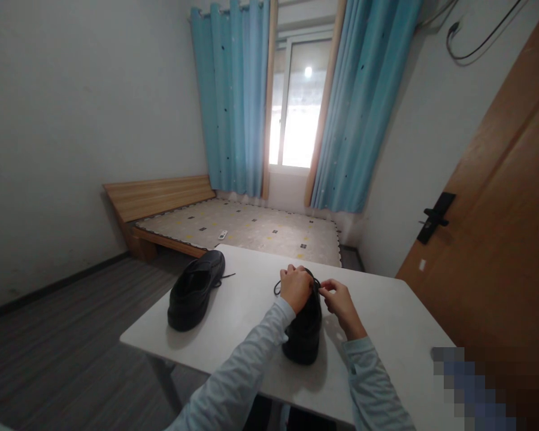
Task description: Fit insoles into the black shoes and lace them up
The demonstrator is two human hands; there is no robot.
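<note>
A black lace-up shoe (303, 347) rests on the white table in front of me, its heel towards me. My left hand (295, 287) is closed over the front of the shoe, at the laces; its fingertips are partly hidden. Left of that hand a loop of black shoelace (277, 288) sticks out. At the shoe's right side my right hand (342, 306) pinches the lace between thumb and forefinger. The matching black shoe (191, 293) sits apart at the table's left, with a lace end lying out to its right.
The white table (386, 347) has its near edge close to my body. Beyond it is a bed (269, 218) with a small white remote (223, 234) on it. A brown door (489, 179) stands at the right. Something blurred out covers the lower right corner.
</note>
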